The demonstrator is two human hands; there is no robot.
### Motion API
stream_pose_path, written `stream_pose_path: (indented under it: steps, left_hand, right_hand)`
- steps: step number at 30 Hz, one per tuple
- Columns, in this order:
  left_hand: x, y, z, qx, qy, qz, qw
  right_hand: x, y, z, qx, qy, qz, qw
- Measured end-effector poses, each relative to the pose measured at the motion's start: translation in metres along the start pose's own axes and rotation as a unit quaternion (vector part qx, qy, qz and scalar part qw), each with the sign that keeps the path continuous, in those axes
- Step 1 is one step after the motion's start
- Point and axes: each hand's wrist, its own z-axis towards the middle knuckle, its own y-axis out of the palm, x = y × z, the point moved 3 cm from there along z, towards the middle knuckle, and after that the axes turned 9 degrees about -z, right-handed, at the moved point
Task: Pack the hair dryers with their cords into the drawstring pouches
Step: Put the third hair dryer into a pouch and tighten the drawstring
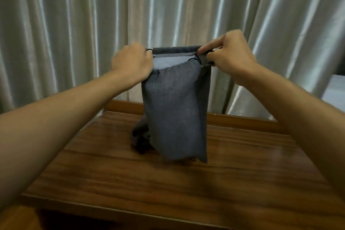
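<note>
Wooden table [242, 183], dark blurred bundle [141, 136] on it.

Wooden table [242, 173] with reddish-brown grain and a raised rail along its far edge. Directly behind the table, pale silvery curtains [74, 24] hang in vertical folds with a soft sheen. Right of the table, a white surface [336, 91], partly visible

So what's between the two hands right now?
In the head view, only the grey pouch's open mouth spans between the left hand and right hand; each grips one side, pale lining showing.
</note>
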Motion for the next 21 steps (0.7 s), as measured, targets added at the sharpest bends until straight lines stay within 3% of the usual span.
stream_pose_path:
  steps: [5,10,14,21]
  left_hand:
    - [0.052,0.061,0.0,-0.065,0.022,0.006,0.998]
    - [0.091,0.123,0.008,-0.147,-0.025,-0.098,0.984]
    - [0.106,0.169,0.009,-0.184,-0.13,-0.288,0.931]
    - [0.104,0.223,-0.01,-0.194,-0.142,-0.389,0.89]
  right_hand:
    - [0.056,-0.04,0.006,-0.01,0.049,-0.033,0.998]
    - [0.12,-0.051,0.017,-0.02,0.086,-0.07,0.994]
    - [0.163,-0.043,0.023,0.009,0.098,-0.099,0.99]
    - [0.205,-0.035,0.002,0.035,0.047,-0.178,0.982]
